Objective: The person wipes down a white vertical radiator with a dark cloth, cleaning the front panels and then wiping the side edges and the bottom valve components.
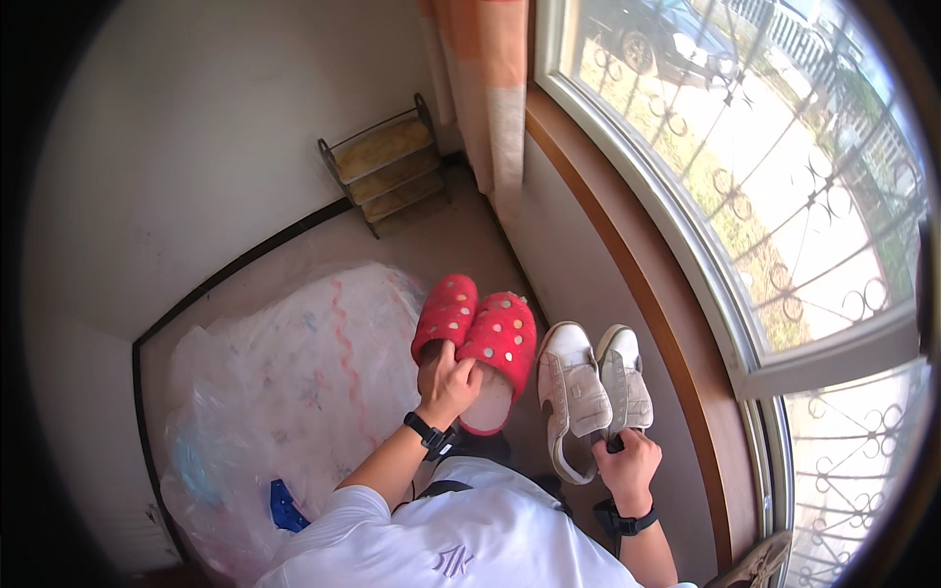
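The fingers of the left hand [451, 387] clamp the red, pale-dotted fabric slippers [500, 333] together; those of the right hand [629, 461] grip low off-white sneakers [576, 377] near the heels. Beyond stands a dark-framed, tan-shelved rack [382, 144]. Carrying seems underway; setting down calls for keeping pairs together.

dark emblem [454, 562], perhaps letters, on shirt [480, 519]

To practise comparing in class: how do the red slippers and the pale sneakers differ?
The slippers are red with pale dots; the sneakers are whitish and undotted. The left hand holds the slippers; the right hand holds the sneakers. Both are pairs, toes pointing forward.
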A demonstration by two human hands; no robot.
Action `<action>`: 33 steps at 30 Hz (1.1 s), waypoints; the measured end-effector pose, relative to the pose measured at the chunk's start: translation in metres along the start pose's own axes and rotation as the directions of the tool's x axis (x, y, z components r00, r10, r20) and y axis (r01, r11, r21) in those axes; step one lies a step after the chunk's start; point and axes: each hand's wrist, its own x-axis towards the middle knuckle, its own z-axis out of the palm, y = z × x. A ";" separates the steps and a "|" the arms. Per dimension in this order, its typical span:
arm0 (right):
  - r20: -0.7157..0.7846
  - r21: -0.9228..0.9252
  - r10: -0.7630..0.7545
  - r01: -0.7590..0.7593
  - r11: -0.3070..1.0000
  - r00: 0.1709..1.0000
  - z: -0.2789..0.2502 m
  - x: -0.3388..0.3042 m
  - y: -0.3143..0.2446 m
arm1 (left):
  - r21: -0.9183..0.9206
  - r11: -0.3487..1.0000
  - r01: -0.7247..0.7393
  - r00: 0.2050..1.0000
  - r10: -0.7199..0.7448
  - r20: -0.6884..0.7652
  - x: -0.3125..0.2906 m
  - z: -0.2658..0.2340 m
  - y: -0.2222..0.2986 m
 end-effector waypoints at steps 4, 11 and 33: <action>0.142 0.017 -0.132 0.131 0.991 0.981 0.061 0.086 -0.056 | 0.127 0.961 0.246 0.969 -0.247 -0.002 0.009 -0.005 -0.085; 0.310 -0.013 -0.267 0.285 0.958 0.912 0.153 0.224 -0.135 | 0.144 0.842 0.519 0.852 -0.524 -0.005 0.048 -0.005 -0.175; 0.564 0.149 -0.424 0.417 0.897 0.709 0.452 0.645 -0.424 | -0.064 0.645 0.762 0.640 -0.764 -0.081 0.363 0.055 -0.513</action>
